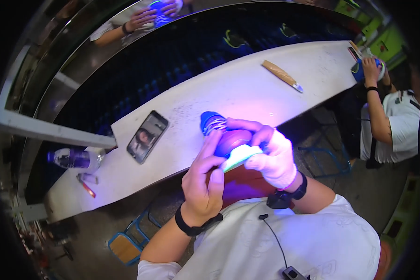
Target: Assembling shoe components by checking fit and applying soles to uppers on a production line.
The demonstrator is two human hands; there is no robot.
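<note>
On the counter, the hand tool lies at the left end just nearer than the bottle, the phone right of both, and the bladed tool far right, beyond the shoe between left grip and right grip.

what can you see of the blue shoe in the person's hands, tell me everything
The blue shoe has white laces crossing toward its far end, and a pale, greenish-white edge, perhaps the sole, glowing on the side nearer the body. A rounded purplish part shows between; violet light hides its true colour and material. It is held at the near side of the white table, between the bare left hand and the white-gloved right hand. Fingers cover much of it.
</note>
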